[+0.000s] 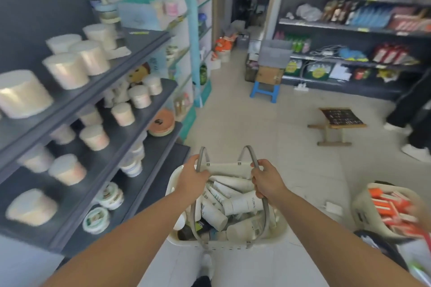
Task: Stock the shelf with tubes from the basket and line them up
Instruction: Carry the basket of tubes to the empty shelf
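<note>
A cream plastic basket (224, 245) hangs in front of me above the floor, filled with several white tubes (242, 204) lying in a heap. My left hand (192, 178) is closed around the left grey handle (202, 154). My right hand (268, 180) is closed around the right grey handle (250, 154). The dark grey shelf unit (149, 100) stands to my left, its boards carrying round white tubs and jars.
A second cream basket (363, 214) with orange boxes sits at lower right. A small wooden stool (335, 123) and a blue stool (264, 91) stand on the tiled floor ahead. A person's legs (410, 109) are at the right edge. More shelving lines the back right.
</note>
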The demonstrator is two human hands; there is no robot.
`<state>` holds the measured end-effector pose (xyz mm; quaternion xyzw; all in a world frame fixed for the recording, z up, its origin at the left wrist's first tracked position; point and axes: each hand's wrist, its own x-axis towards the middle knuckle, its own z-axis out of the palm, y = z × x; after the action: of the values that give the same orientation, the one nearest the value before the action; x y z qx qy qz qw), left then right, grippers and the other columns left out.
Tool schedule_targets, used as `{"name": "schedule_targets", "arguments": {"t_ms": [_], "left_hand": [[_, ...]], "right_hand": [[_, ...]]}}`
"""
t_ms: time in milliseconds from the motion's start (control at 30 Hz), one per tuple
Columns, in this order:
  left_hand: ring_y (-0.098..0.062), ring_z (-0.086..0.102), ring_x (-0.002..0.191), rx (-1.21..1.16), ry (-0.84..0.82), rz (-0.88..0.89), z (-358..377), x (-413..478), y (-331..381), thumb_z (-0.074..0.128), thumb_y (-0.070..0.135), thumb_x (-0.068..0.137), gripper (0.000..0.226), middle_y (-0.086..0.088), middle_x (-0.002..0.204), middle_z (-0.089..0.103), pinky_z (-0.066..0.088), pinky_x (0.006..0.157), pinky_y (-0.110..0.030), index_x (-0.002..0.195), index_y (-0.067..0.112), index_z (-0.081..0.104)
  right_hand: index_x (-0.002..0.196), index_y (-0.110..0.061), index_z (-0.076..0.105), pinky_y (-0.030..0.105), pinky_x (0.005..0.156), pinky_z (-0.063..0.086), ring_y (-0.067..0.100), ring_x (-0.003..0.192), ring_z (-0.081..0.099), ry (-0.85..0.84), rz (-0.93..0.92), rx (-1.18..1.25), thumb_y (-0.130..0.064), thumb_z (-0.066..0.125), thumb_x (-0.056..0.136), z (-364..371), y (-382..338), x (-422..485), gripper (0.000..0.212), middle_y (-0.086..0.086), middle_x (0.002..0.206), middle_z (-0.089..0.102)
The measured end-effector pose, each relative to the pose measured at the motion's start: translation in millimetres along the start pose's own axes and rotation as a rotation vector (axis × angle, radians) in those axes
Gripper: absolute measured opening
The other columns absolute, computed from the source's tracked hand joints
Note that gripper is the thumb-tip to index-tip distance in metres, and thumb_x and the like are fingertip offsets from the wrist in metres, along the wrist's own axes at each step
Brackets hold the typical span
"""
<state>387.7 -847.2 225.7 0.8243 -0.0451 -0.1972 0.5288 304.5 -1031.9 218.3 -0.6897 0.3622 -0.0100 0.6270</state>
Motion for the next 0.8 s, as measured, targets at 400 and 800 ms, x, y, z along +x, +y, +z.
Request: {"name": "schedule_targets", "arguments": {"t_ms": [400,800], "left_hand": [[-0.015,0.053,0.058,0.068,-0.272,0.137,126.2,216.8,130.9,0.054,0.01,0.092,0.05,-0.002,0.082,0.058,0.04,0.045,-0.023,0.137,0.028,0.042],[-0.017,0.043,0.052,0.055,-0.334,0.119,276.3,416.8,261.2,0.049,0.009,0.09,0.051,-0.006,0.078,0.052,0.033,0.041,-0.024,0.139,0.024,0.043]], "right_hand": [[0.112,-0.015,0.053,0.023,0.036,0.03,0.015,0.041,0.032,0.32,0.033,0.122,-0.008,0.038,0.096,-114.1,-71.1,171.2,0.023,0.009,0.063,0.047],[0.109,-0.019,0.054,0.022,0.037,0.027,0.015,0.043,0.032,0.356,0.003,0.174,-0.011,0.039,0.095,-255.8,-147.4,386.8,0.022,0.005,0.061,0.045]]}}
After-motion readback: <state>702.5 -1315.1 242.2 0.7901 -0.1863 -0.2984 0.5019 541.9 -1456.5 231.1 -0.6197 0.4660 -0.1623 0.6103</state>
